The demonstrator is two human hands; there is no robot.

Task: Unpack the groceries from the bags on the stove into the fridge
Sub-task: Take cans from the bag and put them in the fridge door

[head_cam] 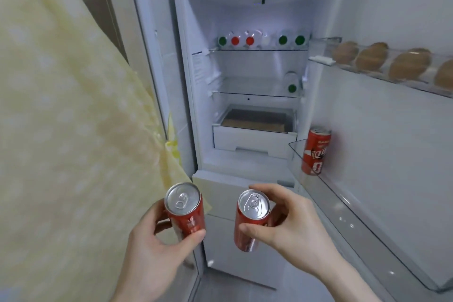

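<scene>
I stand in front of the open fridge (247, 162). My left hand (157, 250) grips a red soda can (185, 211) upright, its silver top facing me. My right hand (291, 225) holds a second red can (250, 220), thumb on its front and fingers behind it. Both cans hang below the fridge's lit compartment, in front of the lower drawers. A third red can (316, 152) stands in the lower door shelf (343, 206) on the right. The bags and the stove are out of view.
Several bottles (259, 40) with green and red caps lie on the top glass shelf, and one more bottle (291, 82) on the middle shelf. A white drawer (252, 140) sits below. Eggs (389, 61) fill the upper door rack. A yellow curtain (68, 117) hangs at left.
</scene>
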